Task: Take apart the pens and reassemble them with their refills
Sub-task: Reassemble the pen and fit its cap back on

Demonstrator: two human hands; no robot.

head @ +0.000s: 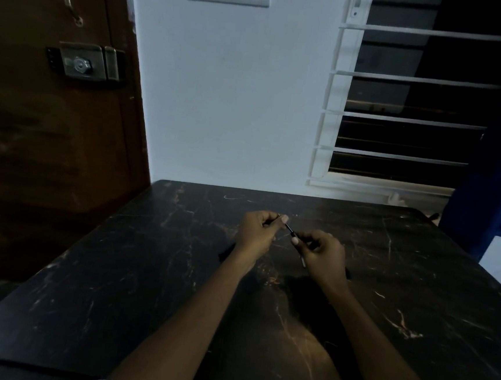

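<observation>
- Far left, a brown door (pixel 50 142) with a metal lock (pixel 84 61) is sitting in the gloom. It has nothing to do with the job.
- A dark shape (pixel 226 250) is lying on the desk (pixel 115 269) just beside the left wrist. It might be another pen, but it's too dim to tell.
- The left hand (pixel 256 231) is hovering over the middle of the desk. Its fingers (pixel 283 218) are curled in and pinching the far end of the pen (pixel 290 230).
- The pen itself is a thin dark stick. It's hanging above the desk and bridging the gap between both hands, tilted down towards the right.
- The right hand (pixel 325 252) is gripping the near end, with the thumb pressing on top and the other fingers wrapped under.
- A pale sliver (pixel 304 261) is poking out below that hand. I can't say if it's the refill or the pen's tail.
- Handling guess: it's going to be super light and stiff, with a smooth plastic barrel that's likely getting slippery under a twist.
- I'm thinking each hand should be holding close to the joint, one on either side, and twisting gently. Any refill in there is going to be thin and easy to bend, so it should be pulled straight along the barrel.
- Small bits are probably going to roll on this desk and vanish against the dark top.
- Far right, a barred window (pixel 401 112) is showing only black outside.
</observation>
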